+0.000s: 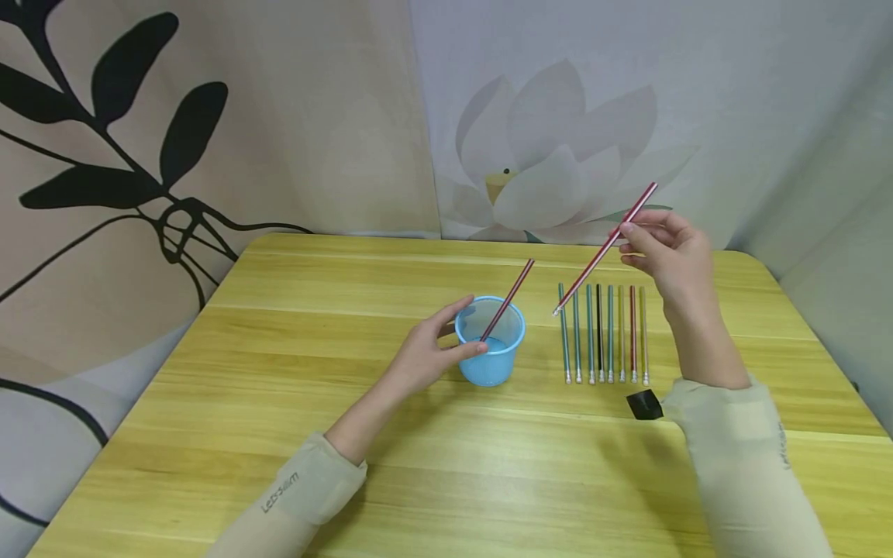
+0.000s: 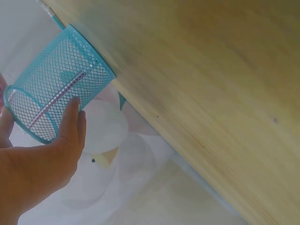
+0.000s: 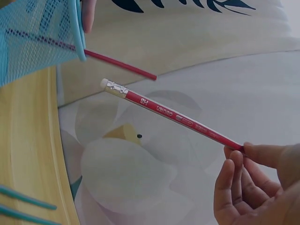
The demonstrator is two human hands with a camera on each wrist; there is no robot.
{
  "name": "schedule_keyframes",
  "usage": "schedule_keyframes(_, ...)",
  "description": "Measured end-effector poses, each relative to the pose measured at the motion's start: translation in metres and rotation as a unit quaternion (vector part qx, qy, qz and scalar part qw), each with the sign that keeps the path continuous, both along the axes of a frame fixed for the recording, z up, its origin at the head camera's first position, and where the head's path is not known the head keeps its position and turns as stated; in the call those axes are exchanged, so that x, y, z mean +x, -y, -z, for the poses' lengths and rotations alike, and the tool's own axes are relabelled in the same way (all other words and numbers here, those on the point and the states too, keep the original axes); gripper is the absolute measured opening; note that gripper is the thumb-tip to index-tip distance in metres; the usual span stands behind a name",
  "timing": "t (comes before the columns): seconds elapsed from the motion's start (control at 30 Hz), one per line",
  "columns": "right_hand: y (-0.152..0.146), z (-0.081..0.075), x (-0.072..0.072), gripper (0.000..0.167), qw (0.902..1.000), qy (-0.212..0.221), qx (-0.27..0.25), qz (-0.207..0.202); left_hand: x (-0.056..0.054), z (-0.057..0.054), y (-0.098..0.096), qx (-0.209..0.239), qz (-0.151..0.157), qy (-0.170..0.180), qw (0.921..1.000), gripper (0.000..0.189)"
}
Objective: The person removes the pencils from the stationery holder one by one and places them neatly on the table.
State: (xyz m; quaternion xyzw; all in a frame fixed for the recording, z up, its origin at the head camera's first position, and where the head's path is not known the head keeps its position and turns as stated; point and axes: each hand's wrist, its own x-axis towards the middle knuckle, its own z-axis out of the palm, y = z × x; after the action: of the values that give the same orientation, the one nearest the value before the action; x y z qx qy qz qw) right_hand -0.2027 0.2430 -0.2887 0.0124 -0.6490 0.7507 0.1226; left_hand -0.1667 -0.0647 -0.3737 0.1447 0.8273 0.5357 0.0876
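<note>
A light blue mesh pencil cup (image 1: 488,369) stands upright on the table. My left hand (image 1: 429,353) holds its side, thumb across the near rim and fingers around the left; the left wrist view shows fingers against the mesh (image 2: 51,89). One red pencil (image 1: 512,291) leans inside the cup, its upper end above the rim. Between thumb and fingertips, my right hand (image 1: 673,256) pinches another red pencil (image 3: 173,116) near its end, raised off the table. That pencil slants, its white eraser end lowest, to the right of the cup and apart from it.
Right of the cup, several pencils lie in a row, eraser ends toward me: teal (image 1: 611,333), black (image 1: 600,333), red (image 1: 633,333) and yellowish (image 1: 645,333). A small black object (image 1: 645,404) is beside my right sleeve. A printed backdrop (image 1: 335,116) hangs behind the wooden table (image 1: 279,325).
</note>
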Motion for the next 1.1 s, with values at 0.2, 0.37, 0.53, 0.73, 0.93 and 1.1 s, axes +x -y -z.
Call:
schedule_keyframes(0.2,-0.014,0.0,0.002,0.011,0.9997,0.006,0.003,0.022,0.0,0.0,0.0,-0.002,0.002,0.001,1.0,0.074)
schedule_keyframes(0.37,-0.025,0.002,0.003,0.013,0.9989,0.022,0.004,0.042,-0.001,0.0,0.0,-0.004,0.002,0.0,1.0,0.074)
schedule_keyframes(0.53,-0.036,0.007,0.004,0.012,0.9975,0.039,0.018,0.057,-0.001,0.0,0.0,-0.008,0.001,0.0,1.0,0.073)
schedule_keyframes(0.73,-0.046,0.013,0.005,0.011,0.9941,0.065,0.045,0.074,-0.001,0.0,0.0,-0.009,0.0,0.002,1.0,0.074)
schedule_keyframes(0.93,-0.058,0.021,0.005,0.012,0.9947,0.081,0.026,0.058,-0.001,0.001,0.001,-0.009,0.001,0.0,1.0,0.074)
schedule_keyframes(1.1,-0.067,0.028,0.006,0.01,0.9928,0.1,0.041,0.052,-0.001,0.0,0.001,-0.008,0.003,0.0,1.0,0.074)
